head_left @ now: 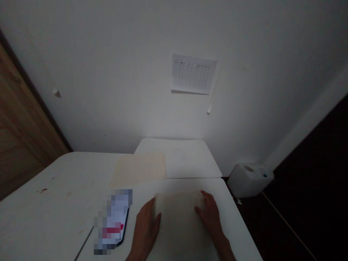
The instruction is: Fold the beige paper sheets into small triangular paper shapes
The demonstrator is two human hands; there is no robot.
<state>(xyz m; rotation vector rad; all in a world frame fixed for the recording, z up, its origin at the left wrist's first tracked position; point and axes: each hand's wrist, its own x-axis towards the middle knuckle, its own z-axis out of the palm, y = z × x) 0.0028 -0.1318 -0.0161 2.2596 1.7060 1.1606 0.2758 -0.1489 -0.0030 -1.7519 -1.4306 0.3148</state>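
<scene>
My left hand [145,232] and my right hand [209,217] sit at the two side edges of a pale beige sheet [179,228], near the bottom of the view. The sheet's material is hard to tell, perhaps thick paper or cloth. Its lower part runs out of the frame. A second beige sheet [138,169] lies farther off, across the join between white table panels. To the left of my left hand lies a dark-edged flat object [112,221], pixelated and impossible to identify.
The white table [46,221] has a small red stain [43,190] and ends at a wall. A white plastic canister [248,179] stands on the dark floor at right. A printed chart [193,74] hangs on the wall, and a wooden panel [21,123] stands at left.
</scene>
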